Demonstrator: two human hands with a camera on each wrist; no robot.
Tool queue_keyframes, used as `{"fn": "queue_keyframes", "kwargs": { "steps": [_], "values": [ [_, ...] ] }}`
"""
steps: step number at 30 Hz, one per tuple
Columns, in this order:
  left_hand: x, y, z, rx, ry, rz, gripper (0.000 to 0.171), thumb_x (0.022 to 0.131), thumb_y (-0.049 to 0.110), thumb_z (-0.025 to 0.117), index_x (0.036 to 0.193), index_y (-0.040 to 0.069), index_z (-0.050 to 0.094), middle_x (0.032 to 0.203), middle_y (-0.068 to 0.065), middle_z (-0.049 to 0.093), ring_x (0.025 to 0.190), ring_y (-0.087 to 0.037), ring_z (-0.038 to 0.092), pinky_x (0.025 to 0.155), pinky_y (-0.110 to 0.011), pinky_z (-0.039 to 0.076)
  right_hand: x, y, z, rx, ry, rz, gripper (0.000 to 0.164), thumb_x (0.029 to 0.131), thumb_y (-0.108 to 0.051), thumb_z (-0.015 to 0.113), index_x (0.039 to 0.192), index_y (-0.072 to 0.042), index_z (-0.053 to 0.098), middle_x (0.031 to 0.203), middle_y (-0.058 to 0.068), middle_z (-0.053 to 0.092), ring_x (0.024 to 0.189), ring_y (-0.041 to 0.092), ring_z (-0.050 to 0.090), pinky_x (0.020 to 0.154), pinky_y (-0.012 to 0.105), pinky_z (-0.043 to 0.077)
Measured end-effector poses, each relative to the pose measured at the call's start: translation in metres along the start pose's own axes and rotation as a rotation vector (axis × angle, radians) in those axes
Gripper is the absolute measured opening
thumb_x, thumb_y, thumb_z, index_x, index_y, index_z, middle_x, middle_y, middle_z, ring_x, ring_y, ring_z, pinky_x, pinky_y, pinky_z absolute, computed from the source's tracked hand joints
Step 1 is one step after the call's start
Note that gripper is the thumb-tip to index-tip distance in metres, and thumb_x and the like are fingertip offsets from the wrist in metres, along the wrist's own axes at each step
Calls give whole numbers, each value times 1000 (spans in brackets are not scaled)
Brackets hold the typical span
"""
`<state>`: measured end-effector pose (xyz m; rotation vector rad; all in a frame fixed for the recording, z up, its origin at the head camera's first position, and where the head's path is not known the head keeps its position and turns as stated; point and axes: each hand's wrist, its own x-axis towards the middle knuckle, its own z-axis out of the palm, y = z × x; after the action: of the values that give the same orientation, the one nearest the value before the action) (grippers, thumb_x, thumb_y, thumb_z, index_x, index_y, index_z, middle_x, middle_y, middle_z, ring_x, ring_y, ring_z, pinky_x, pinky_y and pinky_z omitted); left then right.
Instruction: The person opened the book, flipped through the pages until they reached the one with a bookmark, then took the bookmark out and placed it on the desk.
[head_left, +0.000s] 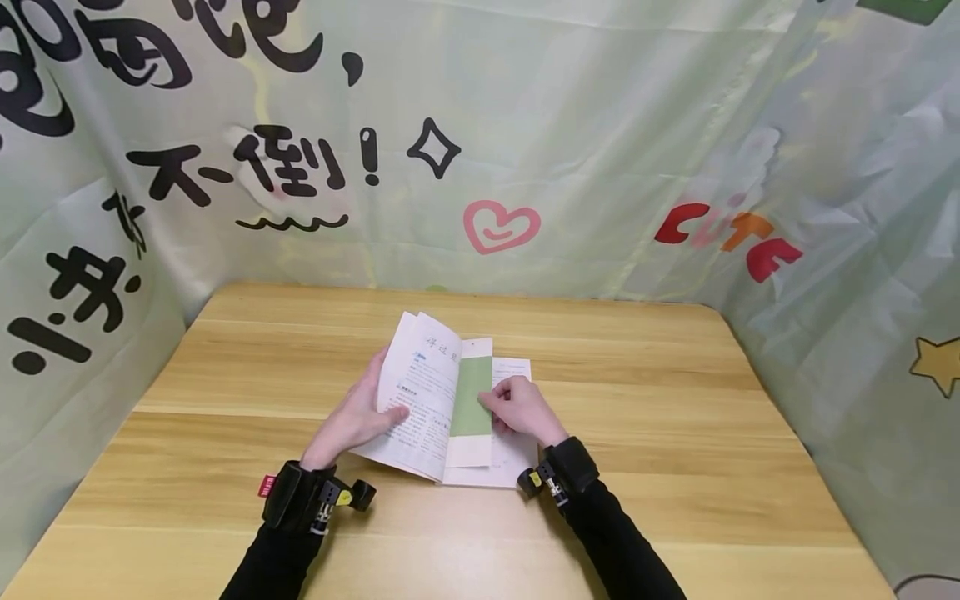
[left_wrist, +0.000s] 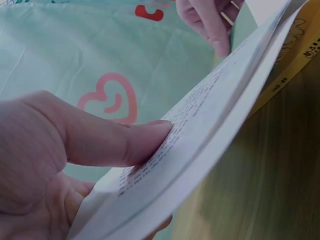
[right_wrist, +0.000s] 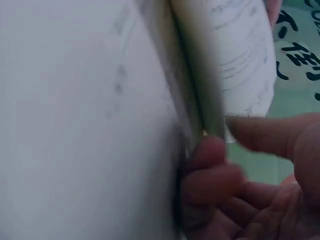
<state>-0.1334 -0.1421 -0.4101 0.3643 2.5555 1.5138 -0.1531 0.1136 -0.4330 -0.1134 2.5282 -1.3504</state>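
Note:
An open book (head_left: 420, 408) with printed pages stands partly raised over the middle of the table. My left hand (head_left: 358, 418) grips its left side, the thumb (left_wrist: 135, 142) pressed on the printed page and fingers behind. A green bookmark (head_left: 470, 392) with white ends lies along the inner fold, over the right-hand page (head_left: 513, 458). My right hand (head_left: 525, 408) pinches the bookmark's right edge between thumb and fingers. Seen from the right wrist, the bookmark (right_wrist: 207, 75) is blurred and nearly edge-on. A yellow cover part (left_wrist: 290, 67) shows beneath the pages in the left wrist view.
The wooden table (head_left: 645, 508) reaches out on all sides of the book. Printed fabric (head_left: 600, 150) with lettering and a pink heart hangs behind the table and along both sides. Each wrist wears a black strap with a small camera (head_left: 363, 495).

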Motion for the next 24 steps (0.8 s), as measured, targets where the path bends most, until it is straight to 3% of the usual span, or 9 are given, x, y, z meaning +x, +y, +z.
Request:
{"fn": "queue_keyframes", "kwargs": {
  "steps": [7, 12, 18, 24],
  "values": [
    [0, -1, -1, 19, 3, 32, 97, 75, -8, 66, 152, -1, 9, 108, -26, 60, 81, -29, 63, 82, -54, 50, 3, 4, 1, 101, 10, 2, 23, 92, -13, 62, 74, 2, 62, 48, 1, 52, 38, 10, 45, 38, 20, 38],
    [0, -1, -2, 15, 5, 33, 97, 75, -9, 66, 152, -1, 9, 110, -26, 59, 80, -29, 64, 79, -52, 52, 1, 7, -6, 177, 10, -2, 21, 92, -11, 62, 76, 4, 62, 48, 1, 52, 38, 10, 45, 38, 19, 37],
    [-2, 1, -3, 11, 2, 19, 97, 75, -8, 66, 152, 0, 8, 111, -27, 59, 79, -27, 64, 78, -50, 53, -1, 18, -21, 309, 19, -1, 21, 90, -12, 64, 86, 9, 62, 53, -2, 51, 43, 7, 46, 40, 17, 34],
    [-1, 2, -3, 20, 7, 21, 97, 75, -5, 67, 152, -1, 8, 127, -30, 51, 93, -34, 60, 90, -57, 45, -7, 30, -45, 304, 47, -29, 23, 92, -12, 63, 88, 11, 62, 54, -3, 49, 43, 7, 43, 42, 18, 32]
  ]
}}
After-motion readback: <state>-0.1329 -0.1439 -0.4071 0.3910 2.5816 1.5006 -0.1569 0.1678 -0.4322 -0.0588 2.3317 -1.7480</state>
